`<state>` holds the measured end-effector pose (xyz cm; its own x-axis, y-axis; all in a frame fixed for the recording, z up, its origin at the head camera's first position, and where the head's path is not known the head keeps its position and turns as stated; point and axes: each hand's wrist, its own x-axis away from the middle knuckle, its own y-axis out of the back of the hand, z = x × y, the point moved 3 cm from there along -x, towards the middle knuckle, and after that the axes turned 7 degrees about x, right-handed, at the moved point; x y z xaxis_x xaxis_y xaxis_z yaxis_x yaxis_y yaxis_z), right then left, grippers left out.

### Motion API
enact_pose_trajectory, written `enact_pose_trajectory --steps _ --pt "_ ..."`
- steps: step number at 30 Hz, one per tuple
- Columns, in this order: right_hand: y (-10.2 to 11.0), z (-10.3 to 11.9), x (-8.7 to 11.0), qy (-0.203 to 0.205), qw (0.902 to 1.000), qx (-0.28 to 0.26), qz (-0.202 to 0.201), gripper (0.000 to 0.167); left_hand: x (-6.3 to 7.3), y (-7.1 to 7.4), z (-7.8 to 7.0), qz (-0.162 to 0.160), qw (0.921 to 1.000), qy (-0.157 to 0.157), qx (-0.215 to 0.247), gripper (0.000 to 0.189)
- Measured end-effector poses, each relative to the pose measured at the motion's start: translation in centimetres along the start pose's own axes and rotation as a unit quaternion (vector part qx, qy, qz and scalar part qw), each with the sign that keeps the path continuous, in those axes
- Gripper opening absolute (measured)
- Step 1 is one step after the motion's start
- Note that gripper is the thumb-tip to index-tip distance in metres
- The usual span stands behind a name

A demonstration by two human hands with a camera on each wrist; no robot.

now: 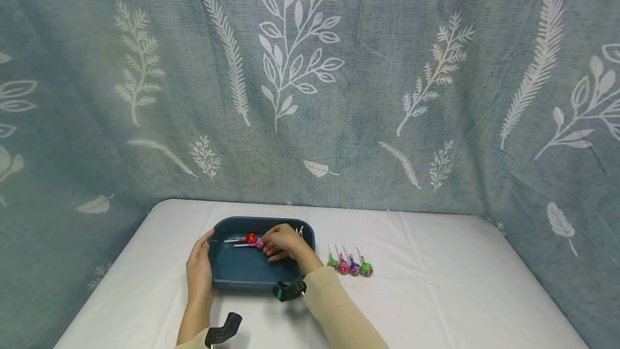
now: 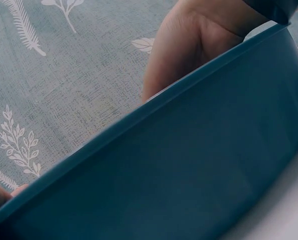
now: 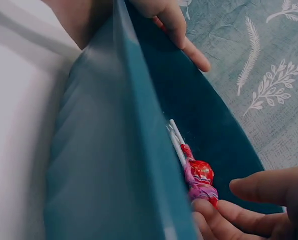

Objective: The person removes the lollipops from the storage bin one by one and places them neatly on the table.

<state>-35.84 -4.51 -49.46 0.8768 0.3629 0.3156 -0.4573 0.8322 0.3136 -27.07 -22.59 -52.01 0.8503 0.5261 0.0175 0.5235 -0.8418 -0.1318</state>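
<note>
Left: my left hand (image 1: 199, 265) lies along the tray's (image 1: 242, 272) left wall, barring that side.
Near half: open floor, with room to slide in.
Far middle: a red lollipop (image 1: 250, 238) and pink lollipop (image 1: 258, 244) meet my right hand (image 1: 284, 238).
Near right corner: my right forearm (image 1: 307, 260) crosses it.
Far right corner: white sticks (image 1: 300, 231) poke up.
Outside right: a row of four lollipops (image 1: 354, 269), then wide free table (image 1: 436, 268).
Far edge: curtain (image 1: 339, 160).

The tray (image 1: 242, 272) sits on the worktop (image 1: 436, 284); lollipops (image 1: 251, 238) lie in it, four others (image 1: 343, 267) right of it, the curtain (image 1: 368, 96) behind it.
</note>
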Motion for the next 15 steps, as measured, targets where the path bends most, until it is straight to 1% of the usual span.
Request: enact_pose_trajectory --steps 6,10,15 --pt "-0.59 -0.13 -0.18 0.01 0.9991 0.023 -0.033 0.013 -0.11 0.08 0.03 -0.002 1.0 0.002 0.0 0.043" --pt "-0.96 -0.28 -0.16 0.016 0.9975 0.05 -0.046 0.013 -0.12 0.09 0.09 -0.001 1.0 0.008 -0.001 0.043" --pt "-1.04 -0.3 -0.05 0.019 0.9953 0.073 -0.06 0.009 -0.08 0.09 0.04 -0.002 0.9999 0.012 -0.006 0.044"
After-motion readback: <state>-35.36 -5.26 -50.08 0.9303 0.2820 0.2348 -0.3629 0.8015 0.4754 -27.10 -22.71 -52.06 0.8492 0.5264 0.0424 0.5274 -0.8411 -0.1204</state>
